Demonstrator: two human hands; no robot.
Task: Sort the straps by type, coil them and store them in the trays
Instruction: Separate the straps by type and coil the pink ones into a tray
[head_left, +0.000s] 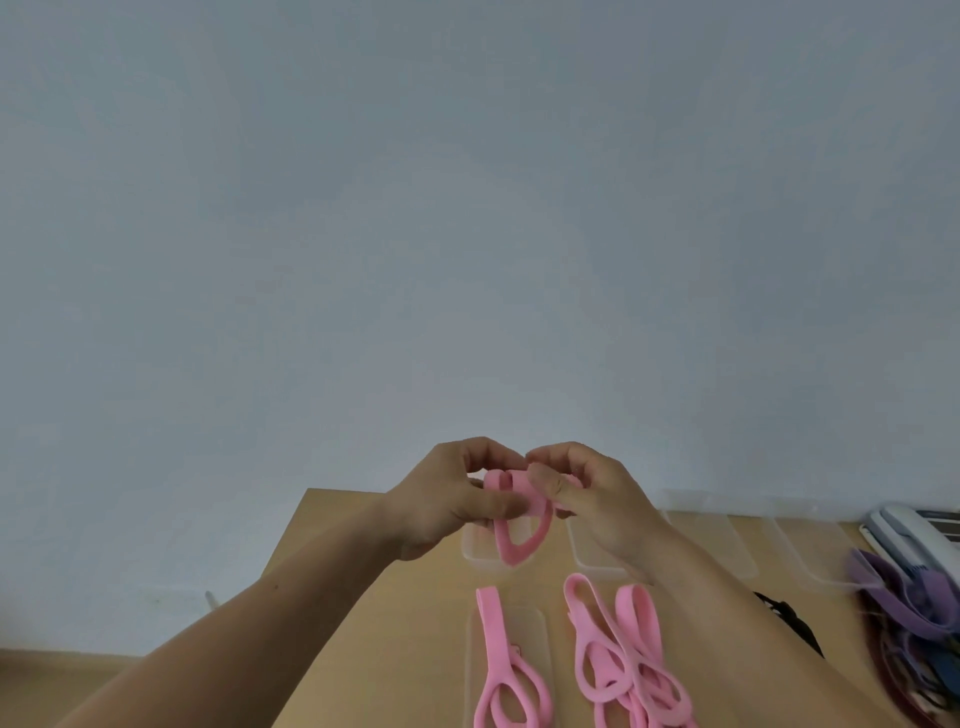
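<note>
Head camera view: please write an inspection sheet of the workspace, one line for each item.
Surface: wooden table, pale brown.
Job's things: one pink strap held up, partly coiled; more pink straps lying flat on the table; clear trays in a row at the far edge.
Clutter: purple straps in a pile at the right; a white device behind them, unclear.
Grippers: left hand and right hand both pinch the held strap.
Cables: a black cord-like item near the right forearm, unclear.
Surroundings: plain pale wall.
</note>
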